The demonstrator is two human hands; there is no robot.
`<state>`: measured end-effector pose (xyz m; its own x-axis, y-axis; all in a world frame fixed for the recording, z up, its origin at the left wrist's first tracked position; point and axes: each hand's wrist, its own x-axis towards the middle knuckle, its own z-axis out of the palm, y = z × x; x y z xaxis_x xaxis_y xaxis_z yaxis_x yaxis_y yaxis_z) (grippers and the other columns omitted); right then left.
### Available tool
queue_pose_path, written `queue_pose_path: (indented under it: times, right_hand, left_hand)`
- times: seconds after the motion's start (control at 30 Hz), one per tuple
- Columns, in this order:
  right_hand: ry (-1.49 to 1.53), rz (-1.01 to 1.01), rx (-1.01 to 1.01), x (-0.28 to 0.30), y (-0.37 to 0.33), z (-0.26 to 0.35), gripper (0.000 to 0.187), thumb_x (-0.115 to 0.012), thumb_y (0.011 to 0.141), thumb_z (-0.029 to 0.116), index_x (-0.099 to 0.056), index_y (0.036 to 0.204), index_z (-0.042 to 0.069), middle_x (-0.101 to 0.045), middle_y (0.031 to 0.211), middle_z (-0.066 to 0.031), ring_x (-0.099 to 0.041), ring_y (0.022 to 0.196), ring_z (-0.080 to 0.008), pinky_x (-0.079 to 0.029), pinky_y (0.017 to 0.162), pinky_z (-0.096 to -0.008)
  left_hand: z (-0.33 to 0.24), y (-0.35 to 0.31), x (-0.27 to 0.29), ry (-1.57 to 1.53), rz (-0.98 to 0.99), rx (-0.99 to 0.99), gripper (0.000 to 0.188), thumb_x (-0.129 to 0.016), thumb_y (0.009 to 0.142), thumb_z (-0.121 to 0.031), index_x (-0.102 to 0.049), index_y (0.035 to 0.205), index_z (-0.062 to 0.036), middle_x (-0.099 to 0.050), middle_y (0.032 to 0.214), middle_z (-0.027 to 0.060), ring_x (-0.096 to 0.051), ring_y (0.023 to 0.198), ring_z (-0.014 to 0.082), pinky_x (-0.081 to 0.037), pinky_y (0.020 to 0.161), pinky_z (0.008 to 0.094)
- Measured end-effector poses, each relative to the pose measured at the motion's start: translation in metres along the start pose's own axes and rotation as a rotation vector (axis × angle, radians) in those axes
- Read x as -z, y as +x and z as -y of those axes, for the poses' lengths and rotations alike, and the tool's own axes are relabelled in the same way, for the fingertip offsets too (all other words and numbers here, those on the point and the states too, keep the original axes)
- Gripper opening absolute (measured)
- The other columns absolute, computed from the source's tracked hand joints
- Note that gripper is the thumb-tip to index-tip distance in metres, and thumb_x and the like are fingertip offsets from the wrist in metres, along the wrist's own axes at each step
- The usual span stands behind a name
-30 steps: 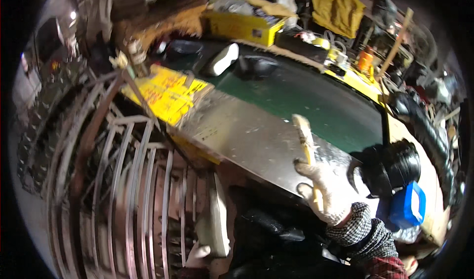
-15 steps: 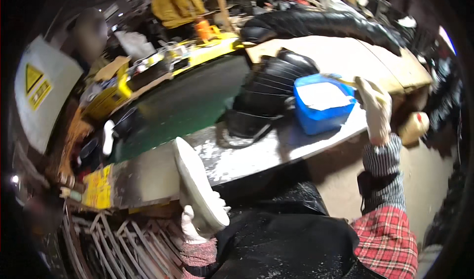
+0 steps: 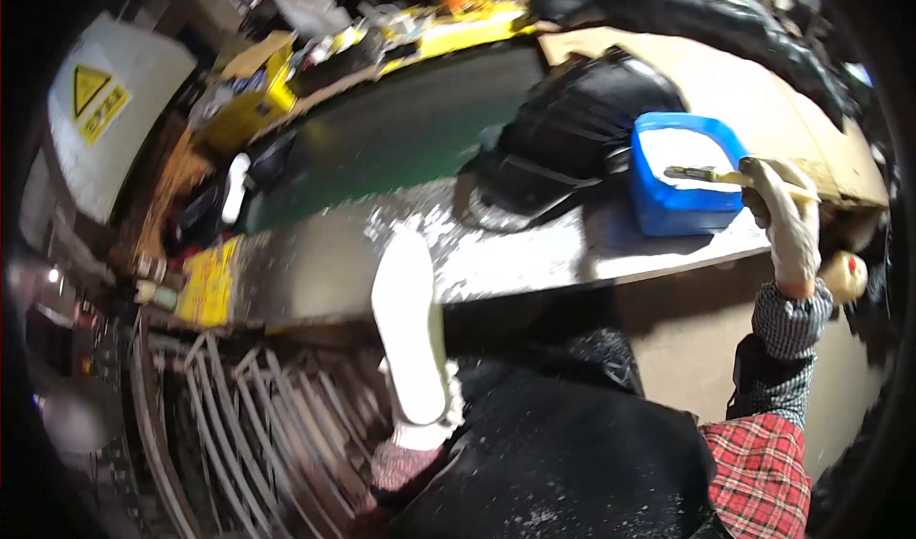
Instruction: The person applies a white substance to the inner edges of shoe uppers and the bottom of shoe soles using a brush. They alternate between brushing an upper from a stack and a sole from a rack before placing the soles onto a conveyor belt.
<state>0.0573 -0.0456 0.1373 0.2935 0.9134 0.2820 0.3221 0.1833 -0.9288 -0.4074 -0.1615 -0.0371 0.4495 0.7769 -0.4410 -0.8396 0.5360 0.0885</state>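
Observation:
A pale shoe sole (image 3: pixel 410 320) stands almost upright in front of the bench, its broad white face toward me. My left hand (image 3: pixel 420 434) is closed around its lower end; the fingertips show at the sole's right edge. My right hand (image 3: pixel 792 229), in a whitish glove with dark fingertips, grips the light handle of a brush (image 3: pixel 730 177). The bristle end points left, over the white contents (image 3: pixel 685 146) of a blue tub (image 3: pixel 679 213). Whether the bristles touch the white contents, I cannot tell. The tub stands at the bench's right end.
A dark green belt (image 3: pixel 382 153) runs behind the white-spattered bench edge (image 3: pixel 515 262). Black shiny material (image 3: pixel 582 124) lies left of the tub, cardboard (image 3: pixel 763 91) behind it. Another white sole (image 3: pixel 236 188) lies far left. Metal racks (image 3: pixel 258 415) stand at lower left.
My right hand has brought the brush from the tub's far rim to over its white contents. The sole in my left hand has turned its face toward me. The whole view has shifted.

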Motion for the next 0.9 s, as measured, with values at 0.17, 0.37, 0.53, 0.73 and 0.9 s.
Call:
queue_pose_path:
  times: [0.17,0.37,0.53,0.73,0.9]
  right_hand:
    - [0.07,0.748,0.657,-0.18,-0.052,0.048,0.029,-0.071,0.087,0.02,-0.068,0.11,0.005,-0.07,0.092,-0.0111,-0.068,0.083,-0.0221,-0.054,0.076,-0.0331]
    - [0.365,0.685,-0.116,-0.278,-0.036,0.005,0.029,-0.066,0.092,0.017,-0.065,0.112,-0.003,-0.069,0.099,-0.0077,-0.063,0.086,-0.0098,-0.052,0.074,-0.0237]
    - [0.319,0.913,0.227,-0.248,-0.064,0.013,0.021,-0.059,0.096,0.012,-0.064,0.11,-0.002,-0.07,0.094,-0.0081,-0.066,0.08,-0.0129,-0.054,0.069,-0.0233]
    - [0.167,0.895,0.167,-0.282,-0.024,0.05,0.028,-0.064,0.094,0.026,-0.068,0.103,0.0,-0.07,0.086,-0.0114,-0.068,0.08,-0.0167,-0.055,0.068,-0.0278]
    - [0.066,1.366,0.548,-0.257,-0.053,0.072,0.023,-0.065,0.091,0.023,-0.069,0.09,0.001,-0.07,0.079,-0.0124,-0.071,0.074,-0.0243,-0.057,0.065,-0.033]
  left_hand:
    - [-0.007,0.01,0.016,-0.011,0.215,-0.044,0.107,-0.043,0.071,-0.089,-0.054,0.12,0.0056,-0.067,0.09,0.0253,-0.068,0.067,0.0388,-0.057,0.053,0.0487]
    - [-0.015,0.011,0.043,0.156,0.292,-0.02,0.105,-0.029,0.078,-0.088,-0.049,0.127,0.0021,-0.066,0.09,0.0237,-0.068,0.07,0.0357,-0.056,0.056,0.0451]
    - [-0.024,0.016,0.054,0.172,0.167,-0.068,0.089,-0.026,0.089,-0.077,-0.04,0.143,-0.008,-0.06,0.121,0.0178,-0.067,0.083,0.0345,-0.057,0.068,0.0477]
    - [-0.023,0.01,0.049,0.051,0.2,0.035,0.098,-0.032,0.082,-0.084,-0.047,0.134,-0.0027,-0.064,0.108,0.0181,-0.067,0.083,0.0331,-0.054,0.07,0.0461]
    - [-0.014,-0.002,-0.01,-0.293,-0.016,-0.027,0.096,-0.024,0.084,-0.084,-0.042,0.14,-0.0074,-0.065,0.112,0.0185,-0.068,0.087,0.0373,-0.058,0.063,0.048]
